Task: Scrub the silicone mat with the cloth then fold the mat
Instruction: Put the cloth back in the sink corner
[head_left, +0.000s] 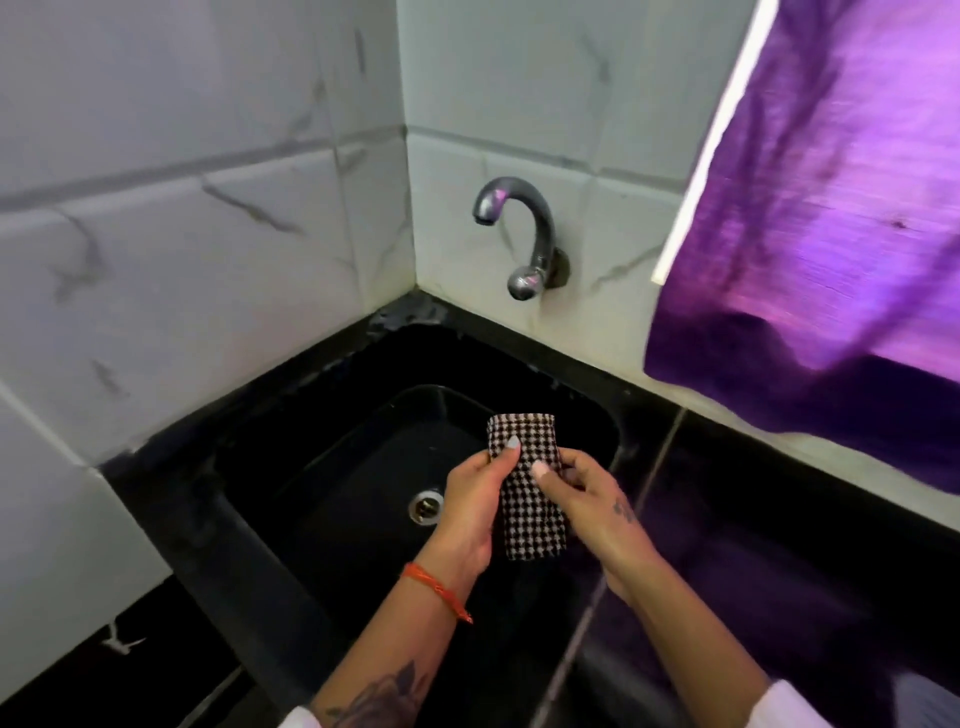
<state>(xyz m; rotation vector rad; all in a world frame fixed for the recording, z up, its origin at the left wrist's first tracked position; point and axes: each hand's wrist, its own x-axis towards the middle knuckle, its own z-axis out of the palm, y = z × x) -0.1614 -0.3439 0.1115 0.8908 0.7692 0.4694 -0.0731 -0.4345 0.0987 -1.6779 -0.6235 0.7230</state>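
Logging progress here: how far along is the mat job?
Both hands, left hand and right hand, hold the black-and-white checked silicone mat folded into a narrow strip above the black sink. No cloth shows, so scrubbing seems over; the fold looks nearly finished.

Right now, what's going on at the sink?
A person stands over a black sink set in a tiled corner and holds a folded checked mat above the basin with both hands. The left hand pinches its left edge with the thumb on top; the right hand has a similar grip on the right edge. The mat looks doubled over already, fold at the far end. No water shows at the tap. A purple cloth hangs at the right, untouched.
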